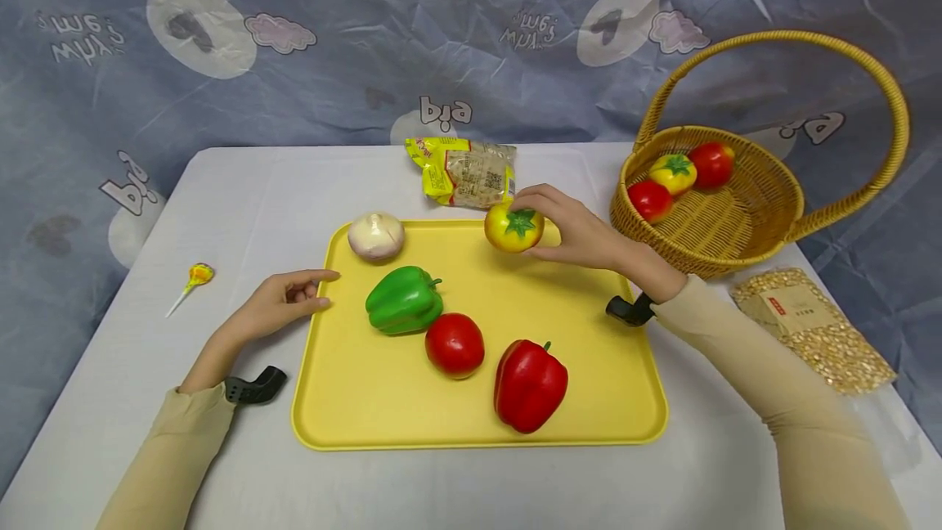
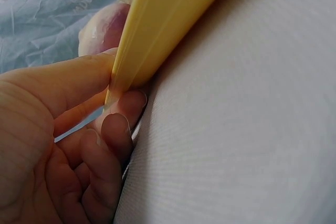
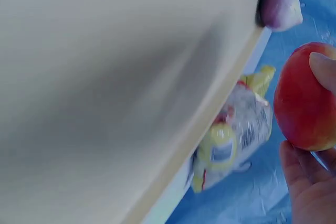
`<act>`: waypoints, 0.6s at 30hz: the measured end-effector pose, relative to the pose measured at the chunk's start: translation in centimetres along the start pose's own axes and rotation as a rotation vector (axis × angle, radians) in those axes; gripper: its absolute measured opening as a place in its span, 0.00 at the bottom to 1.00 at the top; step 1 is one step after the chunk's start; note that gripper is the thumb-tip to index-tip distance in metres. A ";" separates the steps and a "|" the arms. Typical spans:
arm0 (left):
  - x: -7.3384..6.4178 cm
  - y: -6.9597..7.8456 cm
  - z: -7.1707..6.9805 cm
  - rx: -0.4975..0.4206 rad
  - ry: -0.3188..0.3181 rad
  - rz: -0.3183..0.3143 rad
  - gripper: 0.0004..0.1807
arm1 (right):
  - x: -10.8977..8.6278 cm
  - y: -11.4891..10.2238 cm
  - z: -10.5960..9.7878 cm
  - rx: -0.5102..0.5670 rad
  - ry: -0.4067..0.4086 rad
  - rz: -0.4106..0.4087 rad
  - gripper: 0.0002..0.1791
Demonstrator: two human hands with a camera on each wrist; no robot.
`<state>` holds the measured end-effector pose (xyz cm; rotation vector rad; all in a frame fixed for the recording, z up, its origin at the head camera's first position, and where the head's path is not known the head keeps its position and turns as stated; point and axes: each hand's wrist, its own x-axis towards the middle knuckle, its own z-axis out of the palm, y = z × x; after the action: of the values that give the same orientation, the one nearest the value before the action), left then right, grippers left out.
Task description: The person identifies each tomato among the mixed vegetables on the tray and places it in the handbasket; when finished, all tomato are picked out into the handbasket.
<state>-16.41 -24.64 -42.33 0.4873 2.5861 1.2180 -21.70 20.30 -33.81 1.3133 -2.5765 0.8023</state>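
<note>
My right hand (image 1: pixel 577 231) grips a yellow-and-red tomato (image 1: pixel 508 229) with a green leafy top, held over the far side of the yellow tray (image 1: pixel 589 383). In the right wrist view, the red underside of that tomato (image 3: pixel 304 100) shows between thumb and fingers. At the tray's left edge, my left hand (image 1: pixel 272 305) pinches the rim (image 2: pixel 142 35), thumb on one face and fingertips on the other. On the tray lie an onion-like bulb (image 1: pixel 376 236), a green bell pepper (image 1: pixel 403 301), a red tomato (image 1: pixel 455 345) and a red bell pepper (image 1: pixel 530 387).
A wicker basket (image 1: pixel 765 240) with a tall handle holds several red and yellow toy fruits at the back right. Behind the tray lies a yellow-and-clear packet (image 1: pixel 471 174). A bag of corn kernels (image 1: pixel 832 342) sits right, a lollipop (image 1: pixel 197 276) left.
</note>
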 end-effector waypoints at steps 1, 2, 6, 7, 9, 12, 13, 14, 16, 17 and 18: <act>0.0 0.0 0.0 -0.001 0.000 0.001 0.22 | -0.3 0.0 -0.4 -0.012 0.005 0.003 0.31; 0.0 0.1 0.0 -0.001 0.001 0.002 0.22 | -0.7 0.0 -0.8 -0.025 0.011 0.008 0.32; 0.0 0.1 0.0 -0.005 0.000 0.007 0.21 | -2.0 0.2 -2.2 -0.083 0.044 0.034 0.33; 0.0 0.1 0.0 -0.005 0.000 0.008 0.21 | -2.3 0.3 -2.5 -0.097 0.056 0.043 0.33; 0.0 0.1 0.0 -0.006 0.001 0.011 0.21 | -3.0 0.4 -3.1 -0.118 0.078 0.066 0.34; 0.0 0.1 0.0 -0.004 0.002 0.012 0.22 | -4.0 0.7 -3.8 -0.139 0.113 0.097 0.35; 0.0 0.1 0.0 -0.005 0.002 0.012 0.22 | -4.3 0.8 -4.1 -0.145 0.124 0.104 0.35; 0.0 0.0 0.0 -0.004 0.001 0.013 0.22 | -4.7 0.8 -4.3 -0.145 0.131 0.113 0.35; 0.0 0.0 0.0 -0.002 0.001 0.013 0.22 | -5.2 1.0 -4.9 -0.144 0.150 0.119 0.36; 0.0 0.0 0.0 -0.002 0.002 0.013 0.22 | -5.5 1.0 -5.1 -0.145 0.158 0.122 0.36; 0.0 0.0 0.0 -0.002 0.002 0.014 0.22 | -5.7 1.0 -5.4 -0.147 0.165 0.127 0.37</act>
<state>-16.38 -24.62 -42.33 0.5054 2.5872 1.2263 -19.67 27.66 -31.61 1.0078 -2.5517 0.6930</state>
